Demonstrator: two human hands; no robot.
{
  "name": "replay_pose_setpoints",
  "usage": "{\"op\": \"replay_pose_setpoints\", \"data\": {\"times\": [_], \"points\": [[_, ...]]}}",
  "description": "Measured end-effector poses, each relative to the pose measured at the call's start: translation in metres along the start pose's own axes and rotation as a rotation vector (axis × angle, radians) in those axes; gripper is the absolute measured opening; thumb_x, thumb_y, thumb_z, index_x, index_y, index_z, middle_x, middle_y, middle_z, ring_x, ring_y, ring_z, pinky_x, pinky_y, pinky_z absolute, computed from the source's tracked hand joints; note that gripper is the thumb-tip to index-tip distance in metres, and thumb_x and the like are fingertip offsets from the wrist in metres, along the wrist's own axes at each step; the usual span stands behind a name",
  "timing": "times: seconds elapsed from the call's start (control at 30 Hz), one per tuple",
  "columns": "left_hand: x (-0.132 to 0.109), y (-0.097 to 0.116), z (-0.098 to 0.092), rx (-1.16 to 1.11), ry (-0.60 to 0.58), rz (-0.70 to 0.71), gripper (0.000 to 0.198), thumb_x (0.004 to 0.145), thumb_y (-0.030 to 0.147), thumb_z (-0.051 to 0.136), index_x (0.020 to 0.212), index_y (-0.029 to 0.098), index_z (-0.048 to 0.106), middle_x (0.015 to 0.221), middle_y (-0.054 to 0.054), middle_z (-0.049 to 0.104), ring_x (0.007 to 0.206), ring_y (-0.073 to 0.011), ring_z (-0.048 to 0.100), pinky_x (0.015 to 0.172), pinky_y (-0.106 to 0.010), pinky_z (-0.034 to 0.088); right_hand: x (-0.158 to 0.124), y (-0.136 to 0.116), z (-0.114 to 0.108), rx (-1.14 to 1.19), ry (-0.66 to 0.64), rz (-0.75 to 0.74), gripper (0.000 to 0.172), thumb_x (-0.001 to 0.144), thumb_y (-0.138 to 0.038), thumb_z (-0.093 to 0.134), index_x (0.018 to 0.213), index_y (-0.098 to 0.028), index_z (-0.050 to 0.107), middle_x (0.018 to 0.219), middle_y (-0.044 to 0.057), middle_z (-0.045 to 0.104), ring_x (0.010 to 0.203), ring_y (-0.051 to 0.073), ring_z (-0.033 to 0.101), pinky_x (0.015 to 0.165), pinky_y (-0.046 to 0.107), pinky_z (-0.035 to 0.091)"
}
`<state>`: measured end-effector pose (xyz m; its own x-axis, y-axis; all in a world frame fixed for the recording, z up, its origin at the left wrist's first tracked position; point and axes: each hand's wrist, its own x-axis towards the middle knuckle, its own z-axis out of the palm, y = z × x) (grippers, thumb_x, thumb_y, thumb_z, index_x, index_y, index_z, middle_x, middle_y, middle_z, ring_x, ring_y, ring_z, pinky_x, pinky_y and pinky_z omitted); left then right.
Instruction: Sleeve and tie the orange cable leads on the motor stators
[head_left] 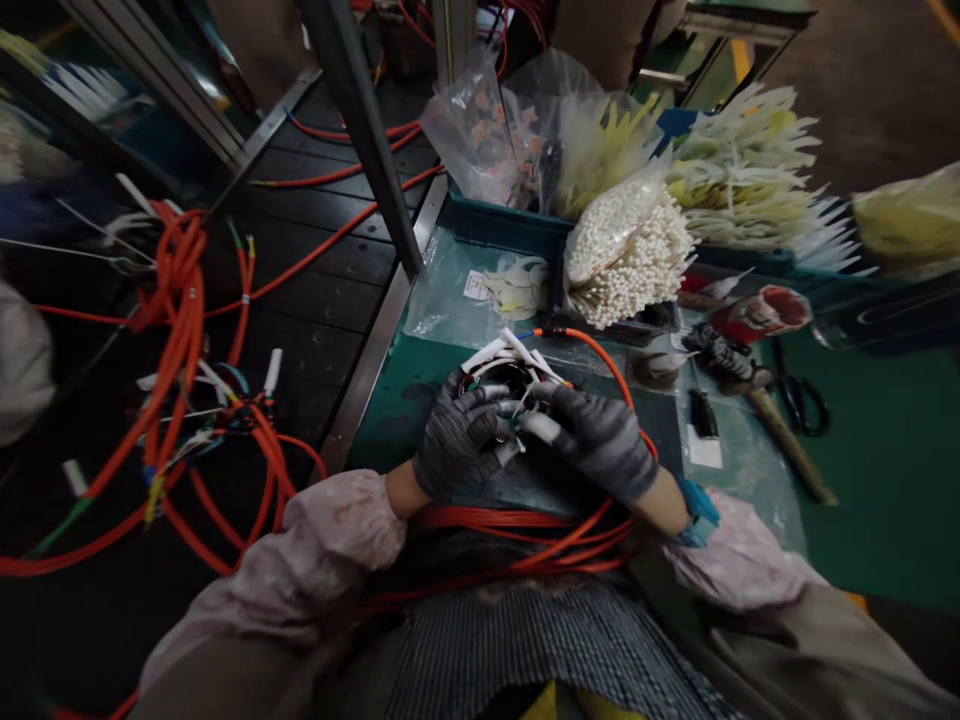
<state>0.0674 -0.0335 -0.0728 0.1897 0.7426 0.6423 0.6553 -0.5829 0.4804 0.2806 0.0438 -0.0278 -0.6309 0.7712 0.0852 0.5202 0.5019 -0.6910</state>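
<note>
Both of my hands wear grey gloves and meet over the end of an orange cable (604,352), where thin wires and white sleeves (517,345) fan out. My left hand (461,437) is closed around the near left side of this wire bundle. From the right, my right hand (604,440) pinches at the same bundle, its fingers close to a thin white strip (523,400). What exactly lies between the fingertips is partly hidden. Loops of orange cable (525,520) lie in front of my body, below the hands.
Tangled orange cables (176,290) hang at left over dark slats. A metal post (367,130) rises near the table's left edge. Behind my hands sit a bag of white sticks (630,240) and bundled pale ties (742,170). A hammer (787,440) and scissors (801,400) lie right.
</note>
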Motion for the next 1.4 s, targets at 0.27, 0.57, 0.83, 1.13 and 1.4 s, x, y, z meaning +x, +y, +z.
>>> {"op": "replay_pose_setpoints", "data": {"times": [0.27,0.57,0.83,1.13,1.4], "points": [[0.002,0.001,-0.003,-0.004,-0.05,-0.025,0.007,0.096,0.026,0.075,0.093,0.026,0.069,0.111,0.002,0.085,0.12,-0.0222,0.076,0.132,-0.058,0.032,0.029,-0.004,-0.001,0.464,-0.03,-0.078,0.033,0.106,-0.052,0.063,0.095,-0.025,0.079,0.089,0.004,0.081,0.081,0.021,0.074,0.081,0.04,0.064],[-0.004,-0.006,-0.004,0.004,-0.178,-0.113,0.012,0.096,0.038,0.075,0.09,0.028,0.073,0.112,0.001,0.084,0.118,-0.024,0.075,0.132,-0.06,0.028,0.032,0.001,-0.015,0.483,-0.095,-0.069,0.009,0.088,-0.031,0.08,0.092,-0.023,0.08,0.087,0.003,0.08,0.079,0.019,0.072,0.076,0.036,0.062],[-0.006,-0.009,-0.002,0.01,-0.173,-0.1,0.01,0.094,0.038,0.077,0.091,0.029,0.073,0.107,0.002,0.083,0.117,-0.0239,0.074,0.132,-0.06,0.028,0.026,0.004,-0.007,0.516,-0.144,-0.142,0.008,0.091,-0.027,0.078,0.096,-0.022,0.081,0.092,0.005,0.083,0.082,0.019,0.075,0.078,0.036,0.064],[-0.007,-0.011,-0.002,0.007,-0.18,-0.096,0.017,0.099,0.04,0.072,0.088,0.027,0.073,0.111,0.001,0.083,0.115,-0.025,0.075,0.132,-0.062,0.028,0.024,0.009,-0.006,0.471,-0.103,-0.139,0.008,0.094,-0.028,0.076,0.1,-0.023,0.08,0.092,0.003,0.082,0.082,0.019,0.075,0.077,0.035,0.065],[-0.001,-0.005,-0.002,0.014,-0.121,-0.058,0.014,0.096,0.036,0.076,0.088,0.026,0.069,0.099,0.002,0.083,0.105,-0.0225,0.077,0.132,-0.057,0.029,0.008,0.022,0.002,0.203,-0.127,-0.425,0.021,0.103,-0.044,0.069,0.105,-0.027,0.08,0.094,0.005,0.077,0.082,0.02,0.071,0.08,0.039,0.063]]}}
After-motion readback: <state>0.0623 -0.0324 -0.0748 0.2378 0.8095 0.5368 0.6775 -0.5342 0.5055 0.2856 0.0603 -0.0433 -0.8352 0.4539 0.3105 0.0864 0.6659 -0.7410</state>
